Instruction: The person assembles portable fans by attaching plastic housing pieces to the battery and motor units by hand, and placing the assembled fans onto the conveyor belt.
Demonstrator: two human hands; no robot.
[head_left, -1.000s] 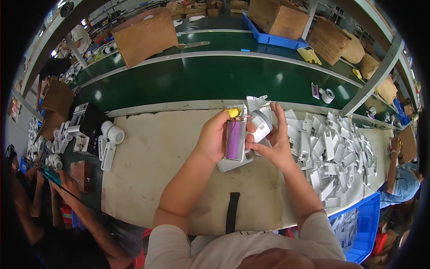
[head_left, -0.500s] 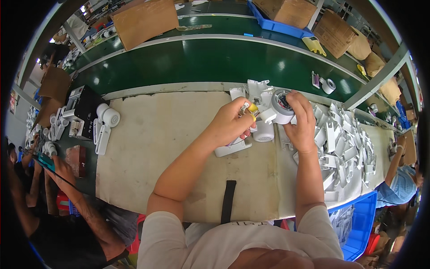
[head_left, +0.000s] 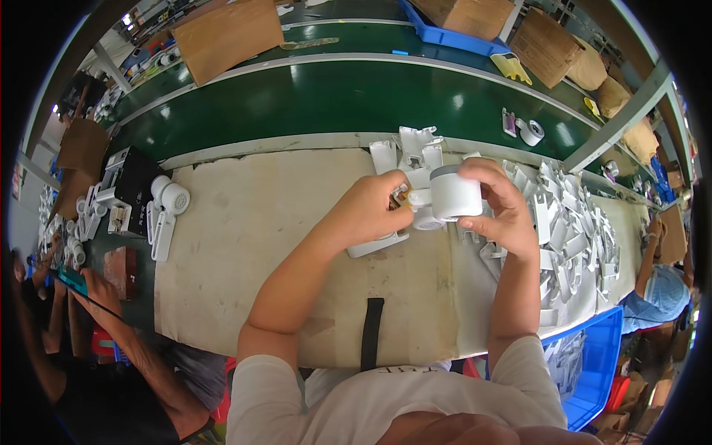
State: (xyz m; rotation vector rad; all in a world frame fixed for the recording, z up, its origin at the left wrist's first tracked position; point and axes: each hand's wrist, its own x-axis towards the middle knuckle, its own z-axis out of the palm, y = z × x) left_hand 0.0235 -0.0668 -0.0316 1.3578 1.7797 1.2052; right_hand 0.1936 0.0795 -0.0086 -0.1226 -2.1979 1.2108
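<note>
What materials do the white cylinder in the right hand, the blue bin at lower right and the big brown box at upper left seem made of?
White cylinder: probably plastic, satin, from soft shading; painted metal possible. Blue bin: likely smooth plastic, being uniformly coloured. Brown box: apparently matte cardboard, with flat tan panels.

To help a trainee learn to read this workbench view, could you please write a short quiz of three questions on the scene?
1. Multiple choice: which grip holds the grey-rimmed white cylinder? (a) left (b) right (c) neither
2. True or false: the black strap lies at the far edge of the table.
3. Short answer: what colour is the bin at the lower right, beside the table?

Key:
1. b, the right grip.
2. False; it lies at the near edge.
3. Blue.
</note>
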